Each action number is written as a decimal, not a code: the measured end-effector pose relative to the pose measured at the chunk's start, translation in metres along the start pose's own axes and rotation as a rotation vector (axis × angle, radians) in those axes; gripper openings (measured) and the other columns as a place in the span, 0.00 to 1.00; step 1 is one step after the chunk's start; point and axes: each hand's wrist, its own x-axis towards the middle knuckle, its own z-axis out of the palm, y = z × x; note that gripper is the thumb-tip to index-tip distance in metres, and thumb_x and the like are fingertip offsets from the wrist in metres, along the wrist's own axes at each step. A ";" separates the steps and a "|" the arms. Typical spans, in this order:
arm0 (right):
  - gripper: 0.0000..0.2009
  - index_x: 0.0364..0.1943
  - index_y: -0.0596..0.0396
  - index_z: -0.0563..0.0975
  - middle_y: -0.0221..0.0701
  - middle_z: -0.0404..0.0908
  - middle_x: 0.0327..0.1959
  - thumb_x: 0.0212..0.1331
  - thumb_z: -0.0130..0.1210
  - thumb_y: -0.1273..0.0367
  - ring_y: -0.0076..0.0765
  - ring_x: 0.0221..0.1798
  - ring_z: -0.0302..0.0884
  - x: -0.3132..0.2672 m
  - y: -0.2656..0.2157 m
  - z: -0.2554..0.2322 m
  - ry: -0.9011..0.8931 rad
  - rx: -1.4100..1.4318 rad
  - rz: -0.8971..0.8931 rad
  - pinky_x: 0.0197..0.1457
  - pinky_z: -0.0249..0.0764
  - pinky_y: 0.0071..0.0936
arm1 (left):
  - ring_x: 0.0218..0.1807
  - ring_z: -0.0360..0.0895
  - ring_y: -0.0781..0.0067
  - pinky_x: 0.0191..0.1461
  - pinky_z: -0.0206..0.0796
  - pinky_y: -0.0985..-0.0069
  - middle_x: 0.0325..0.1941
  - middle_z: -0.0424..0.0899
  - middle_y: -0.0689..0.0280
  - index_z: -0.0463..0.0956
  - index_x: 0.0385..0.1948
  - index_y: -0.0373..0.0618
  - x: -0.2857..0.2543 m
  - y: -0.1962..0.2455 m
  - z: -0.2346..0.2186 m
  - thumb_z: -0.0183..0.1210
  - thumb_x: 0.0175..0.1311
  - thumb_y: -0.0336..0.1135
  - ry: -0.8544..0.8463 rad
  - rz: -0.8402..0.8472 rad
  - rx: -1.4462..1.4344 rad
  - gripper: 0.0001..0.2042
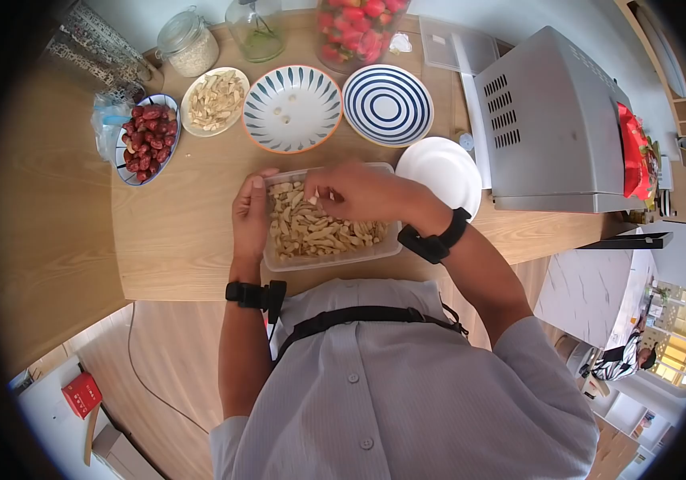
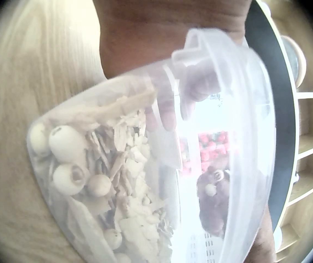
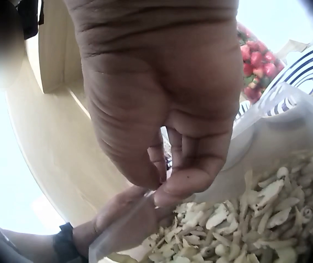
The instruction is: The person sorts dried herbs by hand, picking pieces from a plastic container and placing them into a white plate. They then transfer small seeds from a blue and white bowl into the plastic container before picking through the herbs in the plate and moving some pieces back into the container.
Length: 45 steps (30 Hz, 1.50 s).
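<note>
A clear plastic container [image 1: 333, 259] on the wooden table holds many pale dried pieces [image 1: 311, 232], with round, holed beads or seeds [image 2: 67, 143] showing through its wall in the left wrist view. My left hand [image 1: 250, 214] grips the container's left side, thumb near the rim. Over the far left part of the container is my right hand [image 1: 359, 192], thumb and fingertips brought together. It pinches a small pale dried piece [image 1: 313, 200]; its exact kind is hard to make out. In the right wrist view, the fingertips are close above the contents near the left wall.
Behind the container stand a plate of pale slices [image 1: 215, 100], a leaf-patterned bowl [image 1: 267, 132] with a few bits, a blue-ringed plate [image 1: 388, 104] and a white plate [image 1: 447, 172]. Red dates [image 1: 149, 140] fill a dish at left. A grey appliance [image 1: 547, 128] stands at right.
</note>
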 end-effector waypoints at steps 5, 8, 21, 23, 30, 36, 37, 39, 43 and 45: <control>0.09 0.45 0.55 0.80 0.38 0.84 0.30 0.61 0.61 0.74 0.38 0.31 0.84 0.017 -0.006 -0.028 0.314 0.072 -0.065 0.37 0.76 0.34 | 0.49 0.78 0.82 0.57 0.71 0.78 0.46 0.85 0.69 0.81 0.53 0.39 0.002 -0.004 -0.003 0.46 0.85 0.44 -0.010 0.006 0.062 0.19; 0.10 0.44 0.56 0.80 0.38 0.84 0.29 0.59 0.60 0.76 0.40 0.30 0.84 0.042 0.020 -0.035 0.445 -0.130 -0.096 0.36 0.77 0.34 | 0.32 0.64 0.92 0.36 0.58 0.87 0.40 0.82 0.78 0.80 0.56 0.42 0.002 -0.003 0.001 0.48 0.84 0.47 0.008 0.049 0.080 0.19; 0.11 0.45 0.61 0.82 0.40 0.87 0.37 0.58 0.61 0.80 0.38 0.37 0.88 0.053 0.040 -0.030 0.589 -0.119 -0.034 0.42 0.83 0.31 | 0.34 0.66 0.90 0.37 0.60 0.86 0.40 0.81 0.78 0.80 0.55 0.43 0.000 0.001 0.003 0.47 0.84 0.49 0.007 0.024 0.079 0.20; 0.10 0.45 0.60 0.82 0.39 0.86 0.36 0.59 0.61 0.80 0.37 0.36 0.87 0.055 0.045 -0.029 0.629 -0.167 -0.057 0.41 0.83 0.30 | 0.33 0.65 0.90 0.38 0.60 0.86 0.40 0.81 0.78 0.80 0.55 0.43 -0.001 0.005 0.006 0.47 0.84 0.49 0.022 0.020 0.075 0.20; 0.09 0.45 0.59 0.81 0.37 0.84 0.33 0.61 0.59 0.81 0.38 0.35 0.86 0.018 -0.005 -0.023 0.594 -0.042 -0.050 0.38 0.80 0.33 | 0.38 0.69 0.87 0.44 0.63 0.83 0.42 0.83 0.74 0.81 0.55 0.41 -0.001 0.004 0.001 0.46 0.84 0.47 0.008 0.008 0.085 0.19; 0.09 0.44 0.57 0.82 0.44 0.85 0.35 0.58 0.60 0.77 0.54 0.41 0.85 -0.009 0.010 -0.002 0.106 -0.359 -0.073 0.43 0.79 0.43 | 0.47 0.77 0.82 0.56 0.70 0.78 0.46 0.85 0.68 0.81 0.54 0.39 0.000 0.003 0.002 0.46 0.85 0.45 0.013 -0.018 0.066 0.20; 0.09 0.43 0.57 0.82 0.45 0.85 0.35 0.58 0.60 0.76 0.55 0.41 0.85 -0.010 0.013 -0.002 0.060 -0.432 -0.045 0.44 0.79 0.45 | 0.47 0.77 0.82 0.56 0.70 0.78 0.46 0.85 0.69 0.81 0.54 0.39 0.000 0.002 0.001 0.46 0.85 0.45 0.013 -0.013 0.074 0.20; 0.08 0.40 0.57 0.84 0.44 0.85 0.32 0.58 0.59 0.74 0.57 0.41 0.85 -0.009 0.012 0.003 0.099 -0.466 -0.087 0.45 0.81 0.46 | 0.47 0.77 0.82 0.55 0.70 0.79 0.46 0.85 0.69 0.81 0.54 0.39 0.000 0.001 0.000 0.46 0.85 0.45 0.015 -0.011 0.080 0.19; 0.06 0.34 0.60 0.84 0.44 0.84 0.31 0.54 0.59 0.74 0.54 0.40 0.86 0.003 0.022 0.021 -0.007 -0.665 -0.168 0.42 0.82 0.45 | 0.47 0.76 0.82 0.55 0.69 0.79 0.47 0.85 0.69 0.81 0.54 0.40 0.000 0.002 0.000 0.46 0.85 0.45 0.012 -0.021 0.049 0.19; 0.05 0.31 0.60 0.84 0.44 0.85 0.31 0.54 0.59 0.74 0.53 0.39 0.87 0.004 0.020 0.024 -0.028 -0.666 -0.146 0.40 0.82 0.45 | 0.48 0.76 0.82 0.56 0.69 0.79 0.47 0.85 0.69 0.81 0.54 0.40 0.001 0.000 0.000 0.46 0.85 0.45 0.010 -0.012 0.035 0.19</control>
